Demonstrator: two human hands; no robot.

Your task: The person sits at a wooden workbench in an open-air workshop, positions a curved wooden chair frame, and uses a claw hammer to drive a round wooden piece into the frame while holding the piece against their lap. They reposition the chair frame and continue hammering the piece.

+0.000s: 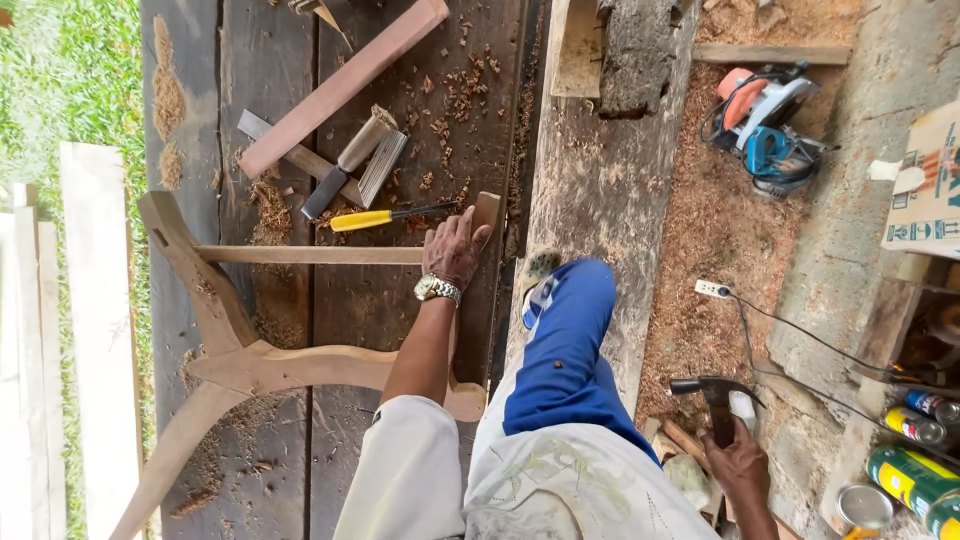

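A view from the person's head looks down on a dark plank desk [400, 300] strewn with shavings and sawdust. At centre frame the left hand [455, 250], wearing a wristwatch [437, 289], lies flat with fingers spread on a pale wooden frame [300, 365], pressing where a thin rail [310, 254] meets an upright piece [482, 260]; this looks like a hold meant to steady the joint. The frame lies flat across the lower left and centre of the desk, its curved legs sweeping toward the lower left corner. At lower right the right hand [738, 468] is closed around the handle of a hammer [712, 392], held low beside the body with its head pointing left. One blue-trousered knee [565, 340] is raised at the desk edge, seemingly to brace the body. Just above the left hand lies a yellow-handled chisel [385, 216], and beyond it a wooden mallet [345, 165] and a reddish board [345, 85], all within easy reach. On the sawdust-covered floor at upper right sits a circular saw [765, 125]; a white socket [712, 288] with a trailing cable lies at right centre, and cans [915, 455] cluster at lower right.
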